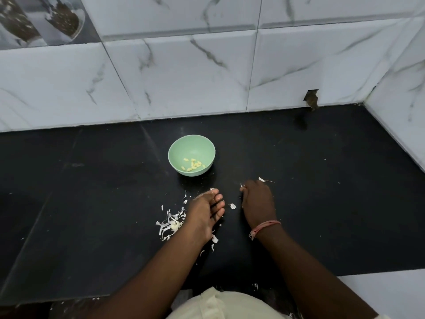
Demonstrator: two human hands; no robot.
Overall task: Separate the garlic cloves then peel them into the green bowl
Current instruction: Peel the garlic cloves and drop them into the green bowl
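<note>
Garment: pale cream cloth (220, 305) at the bottom centre of the frame, nearest the camera; a few white flecks lie on the counter edge beside it
Left hand: the left hand (204, 214) sits just left of centre, lower middle, fingers laid out fairly straight and close together, tips pointing up and to the right; whether anything is under the palm cannot be told
Right hand: the right hand (257, 202) sits just right of centre, knuckles up, fingers curled under; a white scrap shows at its upper left edge, but what it holds cannot be told; a pink thread band (264, 227) circles the wrist
Skin pile: torn white garlic skins (171, 223) heaped against the left side of the left hand, strips pointing every way; a pale yellowish lump in the heap may be unpeeled cloves, too small to tell
Loose skins: one curled piece (233, 206) between the two hands; another piece (264, 180) just above the right hand, its thin tail pointing right
Green bowl: green bowl (191, 155) upright on the black counter (92, 192), above the hands, centre of the frame
Peeled cloves: small pale yellow cloves (194, 164) in the bowl's bottom, lower right of its inside; oval, long axes lying in mixed directions
Wall: white marbled tiles (207, 65) across the upper frame
</note>
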